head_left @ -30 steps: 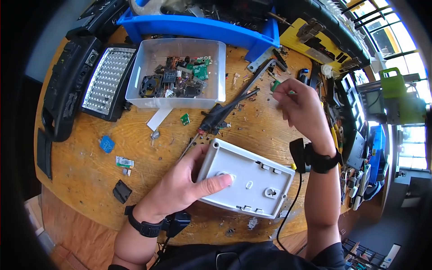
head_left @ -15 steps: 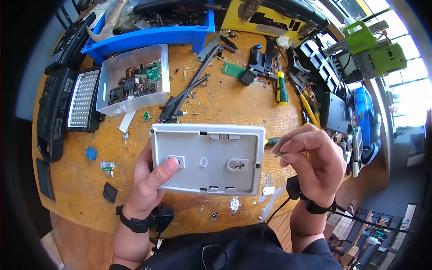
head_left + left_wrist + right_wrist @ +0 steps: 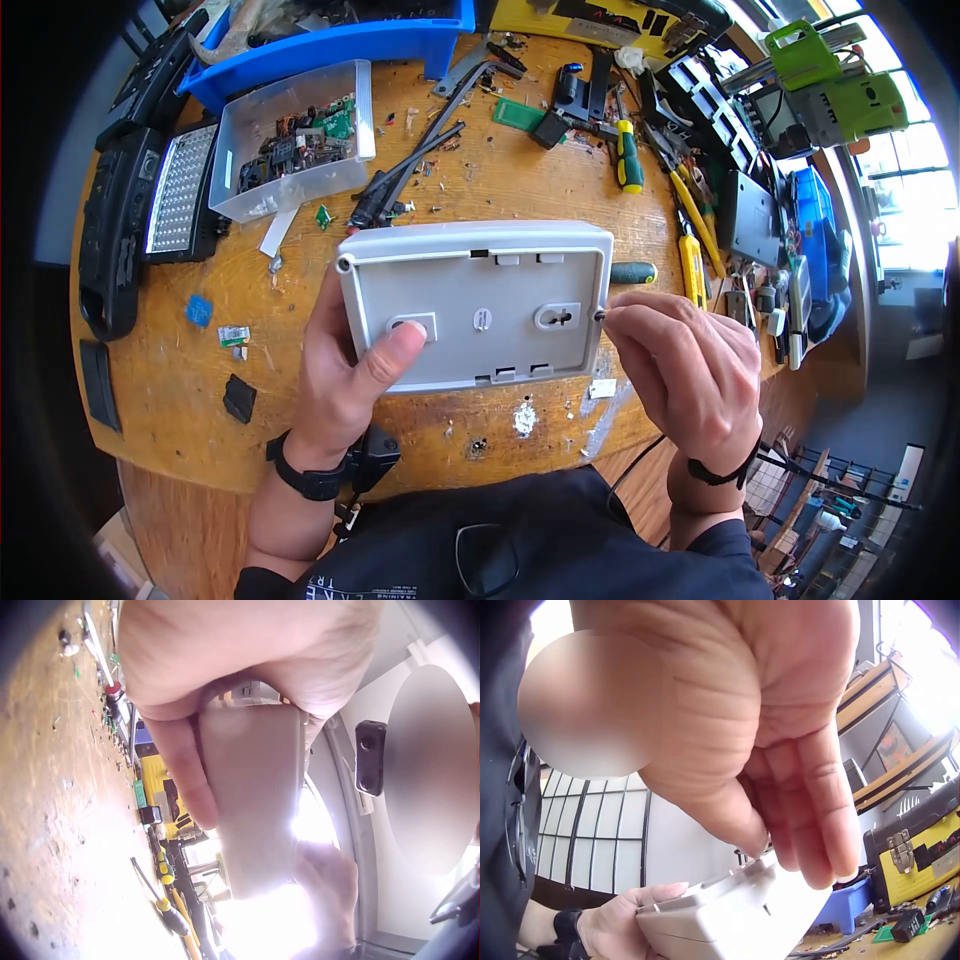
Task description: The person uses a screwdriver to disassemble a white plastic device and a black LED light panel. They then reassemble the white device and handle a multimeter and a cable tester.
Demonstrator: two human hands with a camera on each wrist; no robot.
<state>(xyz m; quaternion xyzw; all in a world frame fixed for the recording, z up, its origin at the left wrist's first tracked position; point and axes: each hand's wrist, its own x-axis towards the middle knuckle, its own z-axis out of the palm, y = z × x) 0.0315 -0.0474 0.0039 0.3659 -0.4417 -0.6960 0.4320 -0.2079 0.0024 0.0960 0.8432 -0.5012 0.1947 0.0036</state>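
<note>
Casing (image 3: 475,305) is held clear of the tabletop (image 3: 500,180); our left hand (image 3: 345,375) grips its edge, steadying it while our right hand (image 3: 680,365) pinches 1 small screw (image 3: 599,314) at its corner.

Likely a workshop: cluttered workbench (image 3: 500,200), screwdrivers (image 3: 627,160).

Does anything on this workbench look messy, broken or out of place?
Yes. Small chips and scraps litter the wooden table around the tools, and white smears mark its near edge. The grey casing held in both hands looks intact.
</note>
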